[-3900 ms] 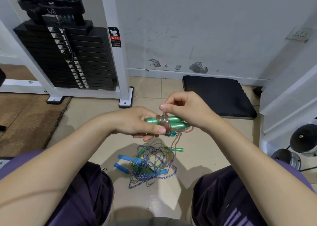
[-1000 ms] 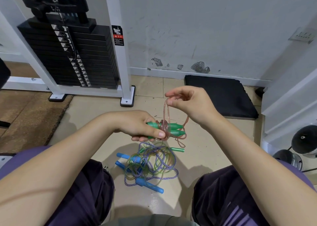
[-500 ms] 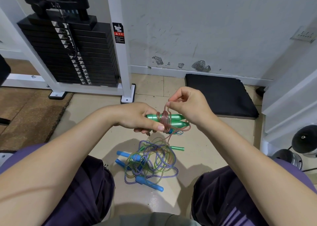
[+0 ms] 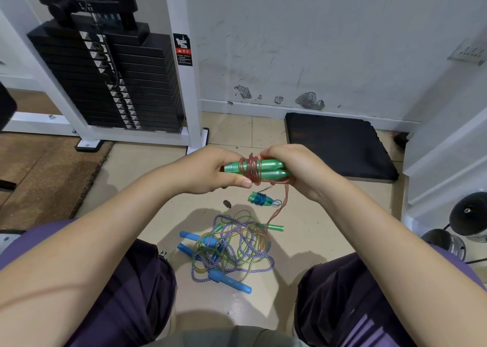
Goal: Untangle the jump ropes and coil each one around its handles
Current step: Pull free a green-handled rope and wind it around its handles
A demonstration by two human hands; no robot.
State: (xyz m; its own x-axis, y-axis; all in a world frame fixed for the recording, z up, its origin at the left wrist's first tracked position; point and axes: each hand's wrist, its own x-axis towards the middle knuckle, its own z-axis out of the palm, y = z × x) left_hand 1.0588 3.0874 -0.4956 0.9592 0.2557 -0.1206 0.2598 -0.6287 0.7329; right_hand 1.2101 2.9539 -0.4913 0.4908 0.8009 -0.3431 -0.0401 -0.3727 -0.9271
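Observation:
My left hand (image 4: 210,171) grips one end of two green handles (image 4: 268,169) held side by side. Several turns of a clear pink rope (image 4: 252,169) are wound round their middle. My right hand (image 4: 295,170) curls over the handles' other end and holds the pink rope there. The rope's loose length (image 4: 279,207) hangs from that hand down to a tangle (image 4: 234,249) on the floor. The tangle holds a purple-white braided rope, a green clear rope, blue handles (image 4: 229,282) and a thin green handle (image 4: 274,226). A small coiled rope bundle (image 4: 261,198) lies behind it.
I sit with my knees either side of the tangle on a tiled floor. A white weight-stack machine (image 4: 110,83) stands at the back left. A black mat (image 4: 340,146) lies at the back right, and dumbbells (image 4: 466,220) sit at the right edge.
My right hand lifted a pink loop up, brought it down over the handles, and now sits low at their right end. Another turn lies on the handles. My left hand kept its grip.

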